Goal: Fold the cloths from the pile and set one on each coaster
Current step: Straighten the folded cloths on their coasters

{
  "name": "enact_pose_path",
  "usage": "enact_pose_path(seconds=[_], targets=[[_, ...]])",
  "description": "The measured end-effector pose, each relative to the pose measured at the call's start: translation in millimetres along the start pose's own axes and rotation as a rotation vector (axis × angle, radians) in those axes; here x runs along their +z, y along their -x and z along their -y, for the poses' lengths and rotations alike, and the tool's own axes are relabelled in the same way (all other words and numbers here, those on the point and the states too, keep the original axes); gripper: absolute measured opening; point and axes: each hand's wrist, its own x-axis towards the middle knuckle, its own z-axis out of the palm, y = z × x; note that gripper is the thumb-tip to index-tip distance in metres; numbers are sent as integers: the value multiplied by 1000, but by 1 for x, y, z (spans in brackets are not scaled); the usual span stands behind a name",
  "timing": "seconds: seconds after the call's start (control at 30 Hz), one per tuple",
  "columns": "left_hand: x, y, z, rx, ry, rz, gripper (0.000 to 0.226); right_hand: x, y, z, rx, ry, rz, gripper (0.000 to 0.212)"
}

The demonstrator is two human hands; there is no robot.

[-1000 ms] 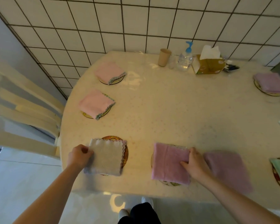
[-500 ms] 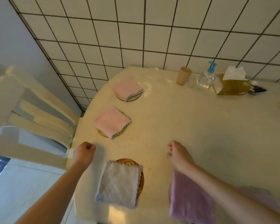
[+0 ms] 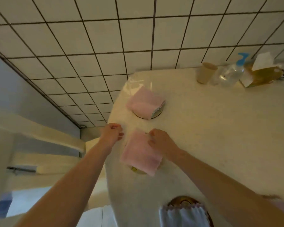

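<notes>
Pink cloth (image 3: 140,155) between both hands, atop its coaster (image 3: 138,171)

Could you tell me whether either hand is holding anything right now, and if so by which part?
The right hand meets the near pink cloth at its far right corner; a pinch cannot be confirmed. The left hand is curled just left of it, apparently empty.

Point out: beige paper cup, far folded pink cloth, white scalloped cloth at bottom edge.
Beige paper cup (image 3: 205,73), head view, middle of its side wall.
Far folded pink cloth (image 3: 144,102), head view, centre of top face.
White scalloped cloth (image 3: 184,217), head view, middle of visible part.
</notes>
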Motion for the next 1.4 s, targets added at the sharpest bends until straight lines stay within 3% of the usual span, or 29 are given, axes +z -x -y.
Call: enact_pose_path(seconds=[0.13,0.37,0.5,0.6,0.73,0.83,0.9,0.97,1.07,1.13,1.27,1.4], targets=[[19,-31,-20,-46,58,105,10,13,-10,6,28,141,64,31],[67,-70,-48,-254,292,200,17,18,-30,1,169,134,56,39],[85,-86,-55,-333,308,97,26,16,-39,2,171,176,174,40],[92,-94,-61,-372,315,43,31,12,-44,4,122,70,262,31],[101,-105,-66,-291,262,-6,30,1,-51,4,77,-76,362,36],[103,-104,-73,-197,358,95,12,-2,-45,-4,119,-284,432,25],[101,-104,-76,-174,486,220,19,-2,-36,-11,208,-473,447,18],[99,-107,-77,-167,536,302,31,-4,-25,-18,341,-778,443,28],[96,-108,-80,-158,505,387,32,-4,-8,-28,508,-1271,395,23],[95,-108,-84,-154,432,464,30,0,2,-32,564,-1407,384,23],[92,-121,-79,-102,96,307,30,11,10,-30,596,-1251,353,27],[85,-127,-72,-88,51,323,38,9,9,-31,524,-1025,310,26]])
